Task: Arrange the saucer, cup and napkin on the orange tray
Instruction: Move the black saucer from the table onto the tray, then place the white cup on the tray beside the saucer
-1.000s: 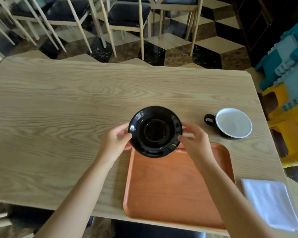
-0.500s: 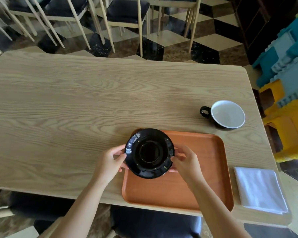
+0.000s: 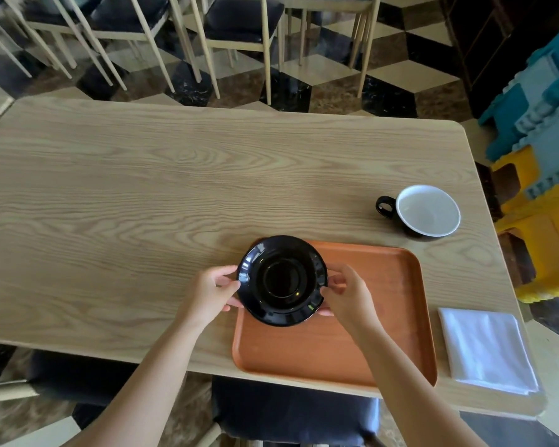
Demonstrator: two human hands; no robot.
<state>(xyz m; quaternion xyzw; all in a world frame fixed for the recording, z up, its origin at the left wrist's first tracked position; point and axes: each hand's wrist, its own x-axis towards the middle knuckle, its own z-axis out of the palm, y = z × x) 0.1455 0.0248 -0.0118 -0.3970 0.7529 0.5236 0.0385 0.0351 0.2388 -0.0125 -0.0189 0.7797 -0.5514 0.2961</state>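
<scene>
A long pale wooden bench (image 3: pixel 175 195) fills most of the view, with light-framed, dark-cushioned chairs (image 3: pixel 239 30) on a chequered floor beyond it. At the bench's near right sits the orange tray (image 3: pixel 368 333), a rounded rectangle with a low rim, its front edge almost at the bench's edge. Just right of the tray, on the bare wood, lies the folded white napkin (image 3: pixel 486 350). Beyond the tray's far right corner stands the cup (image 3: pixel 426 210), black outside and white inside, its handle pointing left. The black saucer (image 3: pixel 281 280) is over the tray's far left corner, overlapping the rim; whether it rests on the tray cannot be told. The left hand (image 3: pixel 212 293) has its grip clamped on the saucer's left edge, and the right hand (image 3: pixel 349 296) has its grip clamped on the saucer's right edge.
</scene>
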